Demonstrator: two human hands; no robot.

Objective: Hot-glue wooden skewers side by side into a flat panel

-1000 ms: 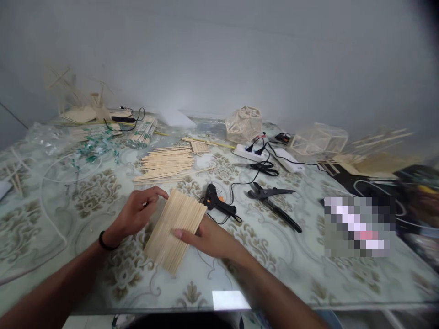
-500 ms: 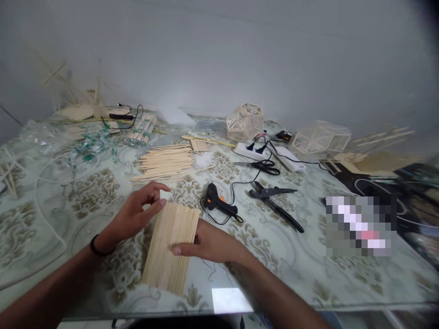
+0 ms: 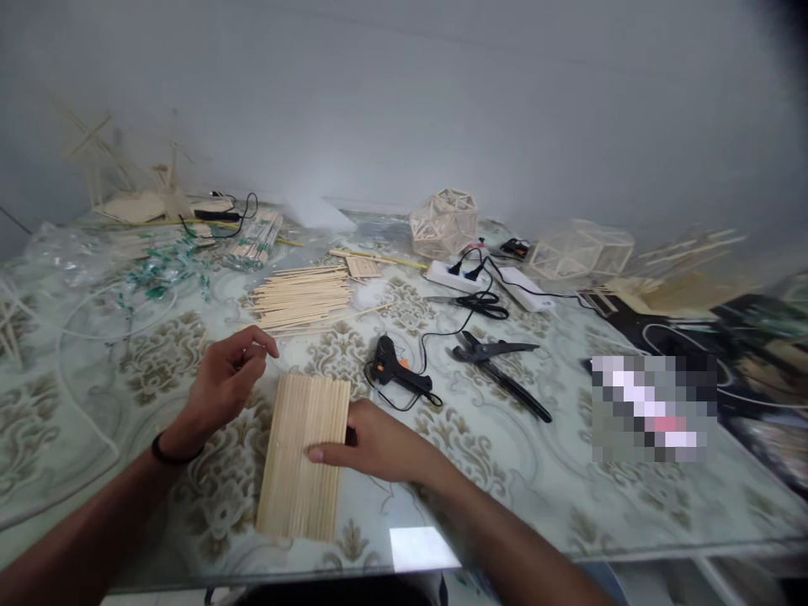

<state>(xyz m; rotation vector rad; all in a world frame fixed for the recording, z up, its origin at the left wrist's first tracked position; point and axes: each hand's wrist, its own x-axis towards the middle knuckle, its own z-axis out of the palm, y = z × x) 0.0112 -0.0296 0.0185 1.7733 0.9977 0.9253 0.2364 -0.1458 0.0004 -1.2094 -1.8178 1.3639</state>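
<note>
A pale wooden panel, made of many thin sticks set side by side, is in the right hand near the front edge of a glass-topped counter. The right thumb presses flat on its face while the other fingers go behind it, so the panel is clamped at its right side; whether its lower edge touches the counter is hard to tell. The left hand hangs empty just beyond the panel's upper left corner, fingers loosely curled, thumb and forefinger a little apart. The panel looks well along: a full, ribbed rectangle without visible gaps, its top edge slightly uneven (whether glue binds it cannot be seen). What remains unjoined is a broad heap of loose sticks beyond the hands, smooth, straight and straw-coloured, with more in clear, crinkled packs behind. A matt black glue gun with an orange trigger lies on its side, unheld, to the right of the panel; past it rest dark metal cutters and black-handled scissors. Farther back, a faceted lattice ball of sticks appears already assembled. Under the glass, brown scrolls pattern a pale green ground.
</note>
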